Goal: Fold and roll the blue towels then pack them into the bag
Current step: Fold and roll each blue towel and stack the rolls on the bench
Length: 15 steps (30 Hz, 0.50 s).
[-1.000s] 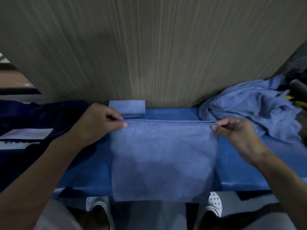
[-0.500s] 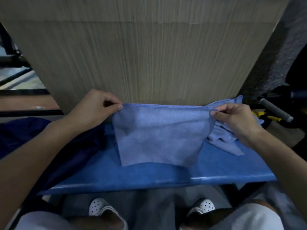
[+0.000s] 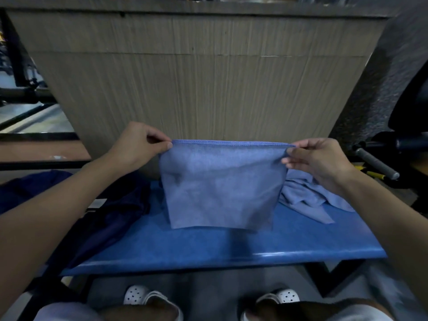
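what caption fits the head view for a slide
Left hand and right hand pinch the top corners of a light blue cloth towel over a blue bench, crumpled blue towels beside it

Blue cloth towel [image 3: 220, 184] hangs above blue bench top [image 3: 208, 249]. On bench: crumpled blue towel heap [image 3: 308, 200] right, dark navy fabric bag [image 3: 115, 205] left. Wood-grain panel [image 3: 196, 89] behind.

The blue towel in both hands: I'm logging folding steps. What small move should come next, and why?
Probably lower the towel flat onto the blue bench. The left hand and right hand pinch its top corners, so it hangs in the air, lower edge near the surface; folding and rolling likely need it laid down.
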Tool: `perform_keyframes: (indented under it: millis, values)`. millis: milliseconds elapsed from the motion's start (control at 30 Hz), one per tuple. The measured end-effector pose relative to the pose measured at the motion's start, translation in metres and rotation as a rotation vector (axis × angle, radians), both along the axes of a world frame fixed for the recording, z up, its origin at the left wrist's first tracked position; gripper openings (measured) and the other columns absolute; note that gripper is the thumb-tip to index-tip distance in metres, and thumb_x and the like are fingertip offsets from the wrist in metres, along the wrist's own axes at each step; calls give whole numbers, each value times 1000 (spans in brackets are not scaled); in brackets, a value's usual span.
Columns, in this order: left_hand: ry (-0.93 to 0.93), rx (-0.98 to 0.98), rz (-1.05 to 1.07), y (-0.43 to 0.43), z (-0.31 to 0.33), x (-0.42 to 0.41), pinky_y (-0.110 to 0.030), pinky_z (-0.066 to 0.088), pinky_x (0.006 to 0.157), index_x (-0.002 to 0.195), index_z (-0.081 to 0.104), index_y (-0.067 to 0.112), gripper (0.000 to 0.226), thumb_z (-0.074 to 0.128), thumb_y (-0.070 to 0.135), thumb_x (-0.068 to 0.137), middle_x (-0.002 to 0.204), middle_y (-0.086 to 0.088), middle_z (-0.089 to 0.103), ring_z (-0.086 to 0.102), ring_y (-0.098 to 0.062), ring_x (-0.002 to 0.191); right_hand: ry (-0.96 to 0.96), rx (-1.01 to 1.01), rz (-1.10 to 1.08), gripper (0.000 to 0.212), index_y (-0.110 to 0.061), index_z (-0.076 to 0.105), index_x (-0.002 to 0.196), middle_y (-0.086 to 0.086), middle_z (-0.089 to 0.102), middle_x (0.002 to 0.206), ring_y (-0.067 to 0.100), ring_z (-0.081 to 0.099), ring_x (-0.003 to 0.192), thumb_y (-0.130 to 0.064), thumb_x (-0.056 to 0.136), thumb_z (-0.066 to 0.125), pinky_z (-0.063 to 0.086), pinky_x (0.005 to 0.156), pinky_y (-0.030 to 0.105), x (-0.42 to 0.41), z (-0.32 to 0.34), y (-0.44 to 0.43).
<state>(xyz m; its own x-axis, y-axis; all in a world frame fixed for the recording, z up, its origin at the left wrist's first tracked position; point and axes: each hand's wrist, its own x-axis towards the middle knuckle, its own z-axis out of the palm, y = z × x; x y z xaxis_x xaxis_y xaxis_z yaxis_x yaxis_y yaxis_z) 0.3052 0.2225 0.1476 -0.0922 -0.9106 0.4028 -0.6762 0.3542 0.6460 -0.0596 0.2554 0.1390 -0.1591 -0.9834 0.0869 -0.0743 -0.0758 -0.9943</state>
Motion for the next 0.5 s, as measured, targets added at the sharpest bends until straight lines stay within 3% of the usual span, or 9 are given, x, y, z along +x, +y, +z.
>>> perform_keyframes:
  millis: [67, 167, 300, 433, 500]
  values:
    - [57, -14, 3, 0, 3, 1, -2, 45, 65, 85, 72, 19, 17, 74, 3, 83, 60, 24, 66, 60, 13, 61, -6, -1, 8, 8, 2, 61, 81, 10, 66, 61, 20, 70, 60, 6, 87, 62, 59, 60, 24, 2, 6, 0]
    - [111, -32, 9, -5, 1, 2, -5, 47, 66, 80, 65, 24, 27, 73, -2, 82, 75, 8, 66, 59, 8, 62, 30, -14, 0, 7, 1, 63, 81, 15, 66, 69, 24, 69, 66, 3, 88, 65, 61, 67, 27, 3, 13, -1]
    - [36, -49, 40, -8, 4, 4, -4, 44, 71, 110, 68, 2, 22, 67, 0, 88, 88, -5, 65, 59, -9, 78, 64, -44, 6, 13, 6, 63, 88, 19, 64, 72, 21, 68, 63, -6, 89, 67, 60, 67, 26, 4, 13, -4]
    - [-118, -81, 9, -3, 14, 6, -1, 42, 68, 106, 71, -2, 17, 62, 2, 92, 88, -5, 68, 59, 11, 67, 149, -76, -3, 10, 0, 63, 81, 17, 62, 70, 14, 64, 58, -5, 90, 65, 57, 63, 23, 5, 12, -10]
    - [-126, -85, 21, -2, 16, 8, -2, 42, 65, 103, 71, -1, 14, 62, 3, 93, 80, 3, 64, 57, 5, 67, 203, -101, -18, 10, -3, 65, 80, 15, 63, 71, 10, 61, 57, -5, 90, 66, 51, 57, 18, 3, 13, -10]
